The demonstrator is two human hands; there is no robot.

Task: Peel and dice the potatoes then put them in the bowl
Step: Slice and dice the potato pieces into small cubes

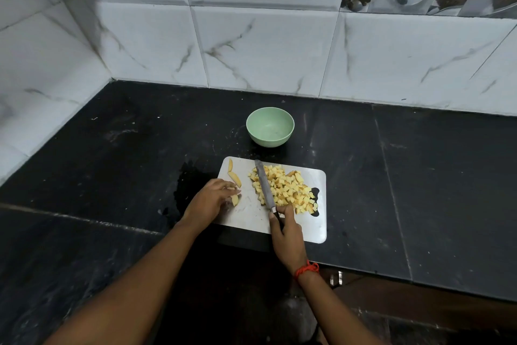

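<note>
Now, black counter (pixel 112 163) meets marble tiles (pixel 265 45); right grip (pixel 286 232) clasps knife (pixel 264 188), left grip (pixel 209 199) potato (pixel 235 199).

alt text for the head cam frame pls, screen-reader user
A person's right hand holds a knife with its blade against a pile of diced potato on a pale cutting board, while the left hand grips potato strips at the board's left side. A green bowl with no potato in it stands beyond the board on a black counter.
</note>
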